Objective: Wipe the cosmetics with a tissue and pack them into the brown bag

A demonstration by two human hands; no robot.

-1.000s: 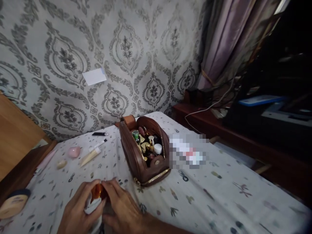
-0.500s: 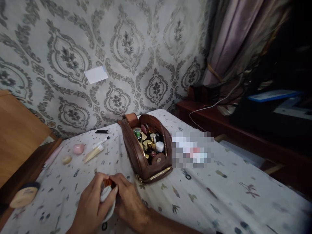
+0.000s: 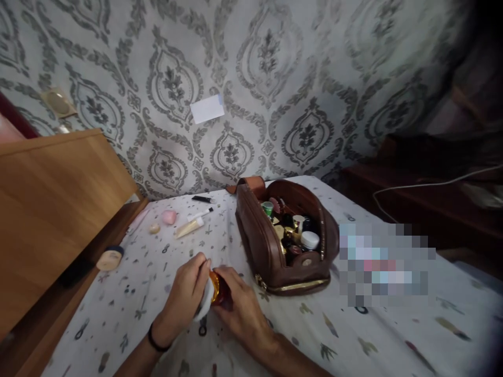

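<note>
My left hand [image 3: 184,288], with a dark band at its wrist, is closed on a white piece of cloth or tissue [image 3: 205,305]. The cloth lies against a shiny amber container [image 3: 215,287], which my right hand [image 3: 244,311] grips from the other side. Fingers hide most of the container, so its full shape is unclear. Just beyond my hands stands an open brown toiletry bag [image 3: 255,241], unzipped and filled with small bottles and jars. Among them are a white-lidded jar [image 3: 310,240] and a green-topped one [image 3: 268,208].
On the patterned sheet [image 3: 157,293] to the left lie a cream tube [image 3: 189,228], a pink item [image 3: 169,217], a small beige item [image 3: 154,228] and a dark-lidded jar [image 3: 110,258]. A wooden panel [image 3: 58,209] borders the left. A blurred patch covers something right of the bag.
The view has swung left, so everything sits further right in the picture. My hands have turned, and more of the amber container shows between them.
</note>
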